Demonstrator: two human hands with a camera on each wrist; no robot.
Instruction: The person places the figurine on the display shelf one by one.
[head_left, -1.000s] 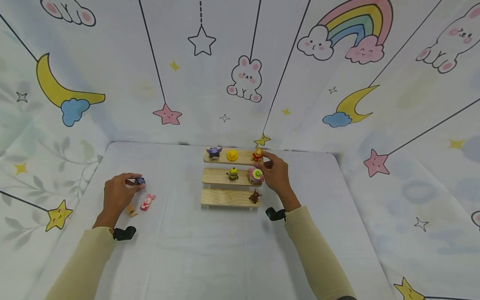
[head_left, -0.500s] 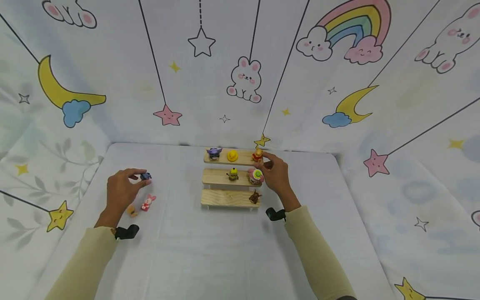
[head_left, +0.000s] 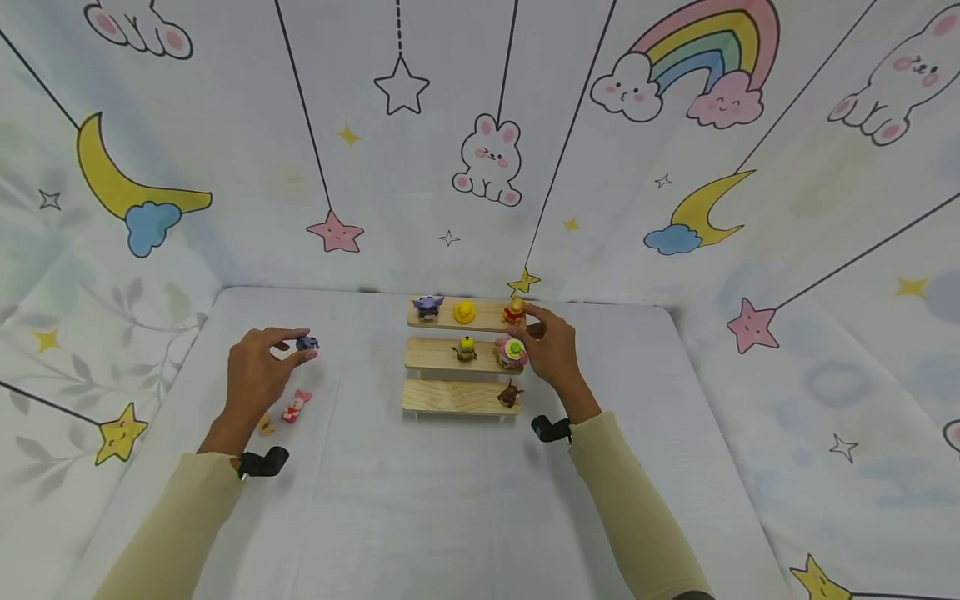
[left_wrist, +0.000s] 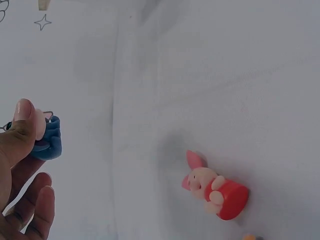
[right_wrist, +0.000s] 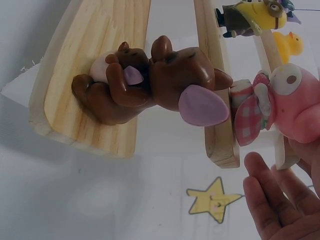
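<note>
My left hand (head_left: 258, 371) pinches a small blue toy figurine (head_left: 308, 342) between thumb and fingers, raised above the left part of the table; the left wrist view shows its blue body (left_wrist: 52, 142) beside the thumb. Below that hand lie a pink-eared piglet figurine (head_left: 297, 406) in red and a tan figurine (head_left: 266, 425), partly hidden by the wrist. My right hand (head_left: 553, 346) grips a yellow bear figurine (head_left: 513, 311) in a red shirt at the right end of the top shelf. In the right wrist view, a pink figurine (right_wrist: 297, 100) hides its fingertips.
A three-tier wooden shelf (head_left: 450, 394) stands at the back centre. A purple figurine (head_left: 428, 307) and yellow duck (head_left: 464, 312) occupy its top tier. A minion-like figurine (head_left: 466, 348) stands on the middle tier, a brown figurine (head_left: 510, 394) on the bottom one.
My left hand has moved right and away from me, carrying the blue figurine off from the piglet and tan figurines. The right hand has stayed in place at the yellow bear figurine.
</note>
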